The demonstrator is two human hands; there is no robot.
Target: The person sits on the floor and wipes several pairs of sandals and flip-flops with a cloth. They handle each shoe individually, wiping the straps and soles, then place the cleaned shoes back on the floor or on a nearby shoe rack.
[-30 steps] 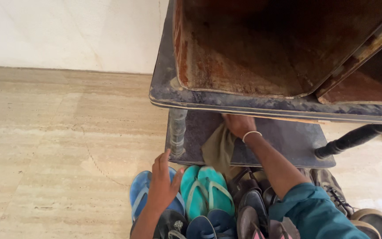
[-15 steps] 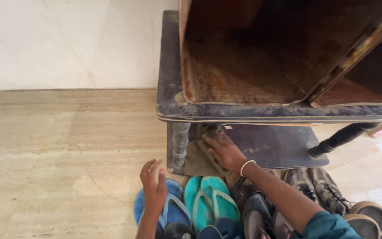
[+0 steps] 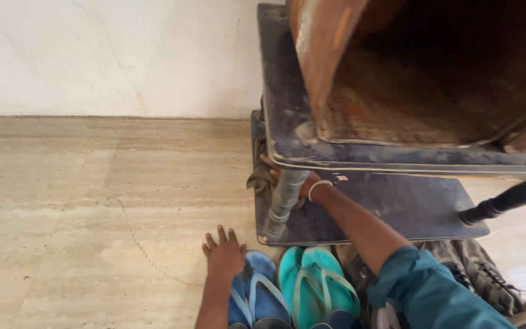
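My right hand, with a thin bangle on its wrist, reaches under the dark upper shelf. It presses an olive cloth against the left end of the dark lower shelf. A grey metal post hides part of the hand. Spread flat, my left hand rests on the stone floor and on the toe of a blue flip-flop.
A rusty metal box stands on the upper shelf. Teal flip-flops and dark lace-up shoes lie in front of the rack. A black leg stands at the right. A pale wall runs behind the beige floor.
My right hand has slid the cloth leftward along the lower shelf to its left edge, behind the post. The camera has shifted closer and to the right; my left hand stays by the blue flip-flops.
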